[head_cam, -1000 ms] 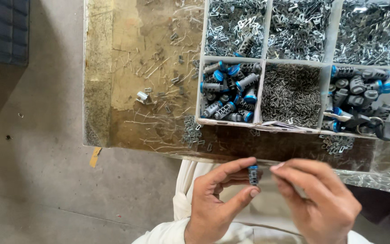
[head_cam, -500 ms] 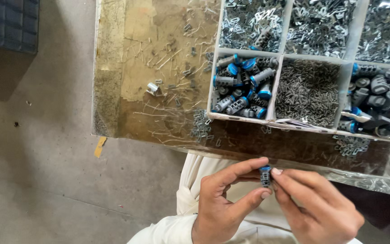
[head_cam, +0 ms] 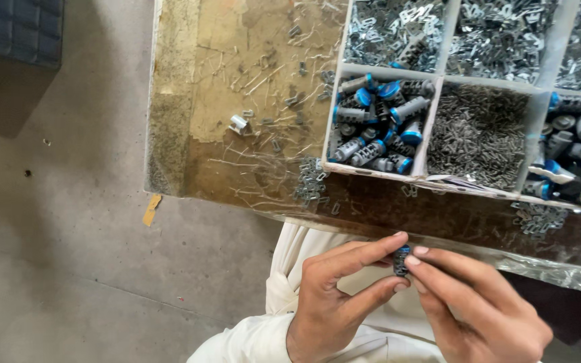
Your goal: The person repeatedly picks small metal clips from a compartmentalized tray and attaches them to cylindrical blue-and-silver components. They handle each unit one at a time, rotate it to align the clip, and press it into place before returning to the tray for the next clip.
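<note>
A small ribbed grey part with a blue end (head_cam: 401, 260) is pinched between the fingers (head_cam: 364, 250) of the left hand (head_cam: 334, 299) and the fingertips (head_cam: 417, 255) of the right hand (head_cam: 482, 306). On the left hand, the forefinger is laid over the top of the part and the thumb is pressed beneath it. On the right hand, the fingertips are closed against the part's right side. The part is held in front of the body, over a white garment (head_cam: 290, 269), just below the near edge of the tabletop (head_cam: 237, 47).

Beyond the hands, a divided white tray (head_cam: 432, 87) is set on the tabletop. Similar grey and blue parts (head_cam: 378, 124) are heaped in its near left compartment. Fine dark metal pieces (head_cam: 479, 134) fill the compartment to the right of it, and larger grey and blue parts (head_cam: 576, 144) lie in the next one. Bright metal clips (head_cam: 398, 30) are seen in the far compartments. Loose wire pieces and clips (head_cam: 311, 181) are scattered on the worn brown surface left of the tray, together with a small silver fitting (head_cam: 238, 123). A grey concrete floor (head_cam: 55, 255) is visible to the left.
</note>
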